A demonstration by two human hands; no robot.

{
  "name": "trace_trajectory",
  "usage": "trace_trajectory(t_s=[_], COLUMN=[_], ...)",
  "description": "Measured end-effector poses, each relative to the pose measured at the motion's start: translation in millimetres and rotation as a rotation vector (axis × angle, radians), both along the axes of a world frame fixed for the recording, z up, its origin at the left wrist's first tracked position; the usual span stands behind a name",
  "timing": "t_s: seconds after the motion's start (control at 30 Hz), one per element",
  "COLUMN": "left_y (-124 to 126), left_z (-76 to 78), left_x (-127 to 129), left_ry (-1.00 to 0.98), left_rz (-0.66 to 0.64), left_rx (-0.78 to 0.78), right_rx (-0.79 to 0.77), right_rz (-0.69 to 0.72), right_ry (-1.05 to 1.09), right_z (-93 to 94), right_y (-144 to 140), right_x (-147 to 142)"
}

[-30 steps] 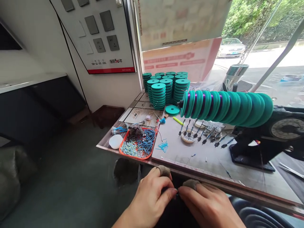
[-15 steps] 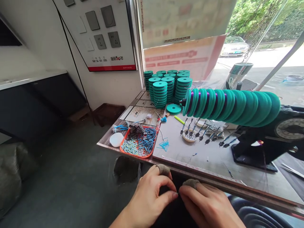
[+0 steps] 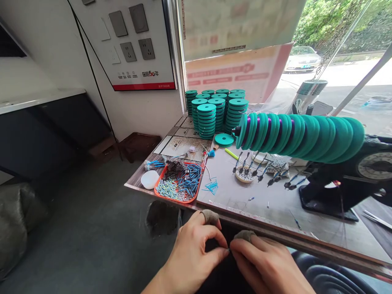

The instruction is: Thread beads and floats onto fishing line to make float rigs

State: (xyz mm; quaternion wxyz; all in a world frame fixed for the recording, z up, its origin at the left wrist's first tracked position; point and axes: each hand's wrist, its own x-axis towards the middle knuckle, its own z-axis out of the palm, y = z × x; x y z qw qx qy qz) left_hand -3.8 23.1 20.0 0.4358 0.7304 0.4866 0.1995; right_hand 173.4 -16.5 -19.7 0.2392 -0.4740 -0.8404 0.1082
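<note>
Seemingly pinches a tiny piece [image 3: 228, 250] between nearly closed thumb and forefinger of the left hand [image 3: 198, 247], just beside the bunched right hand [image 3: 267, 256], on the near side of the table [image 3: 226, 201], but cannot tell the piece's long axis or the right hand's hold.

On the brown wooden table [image 3: 136, 181] we note a rectangular orange plastic tray [image 3: 172, 199] at near left, a round white disc [image 3: 150, 180] just left of it, and a flat grey board [image 3: 225, 198] to its right. Stacked round green spools [image 3: 206, 122] stand behind the tray. On the board we record a shallow round bowl of pale beads [image 3: 244, 181] and, to its right, a black metal machine [image 3: 326, 202]; a row of round green spools [image 3: 300, 137] extends left from it. Before the table's near edge: bare left hand [image 3: 196, 247], bare right hand [image 3: 266, 257], side by side.
</note>
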Motion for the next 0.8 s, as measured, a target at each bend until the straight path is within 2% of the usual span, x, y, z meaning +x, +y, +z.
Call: trace_trajectory(t_s=[0.47, 0.6, 0.8], left_y=[0.6, 3.4, 5.4], left_z=[0.7, 4.4, 8.1], left_x=[0.0, -4.5, -4.5], left_ry=[0.025, 0.145, 0.262], left_rz=[-0.008, -0.09, -0.238], left_rx=[0.013, -0.006, 0.091], right_rx=[0.018, 0.105, 0.074], right_rz=[-0.024, -0.057, 0.012], right_ry=[0.049, 0.086, -0.014], right_z=[-8.2, -11.6, -2.7], right_y=[-0.2, -0.3, 0.3], right_x=[-4.2, -5.4, -3.5])
